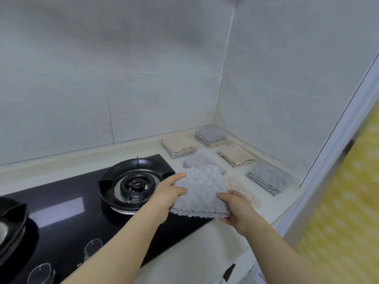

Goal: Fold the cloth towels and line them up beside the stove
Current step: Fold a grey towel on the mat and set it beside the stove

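Both hands hold a folded grey towel [202,190] just above the counter at the stove's right edge. My left hand [171,192] grips its left side, thumb on top. Its near right corner is gripped by my right hand [235,208]. A beige towel [245,190] lies partly hidden under it. Folded towels sit on the counter beyond: a grey one [200,159] right behind, beige [178,145] and grey [210,136] at the back, beige [234,154] and grey [266,176] along the right wall.
The black glass stove [67,218] fills the left, with a burner [134,182] near my left hand and another burner [10,220] at the far left. The white counter [213,242] ends in a tiled corner. A yellow patterned surface [346,212] lies at right.
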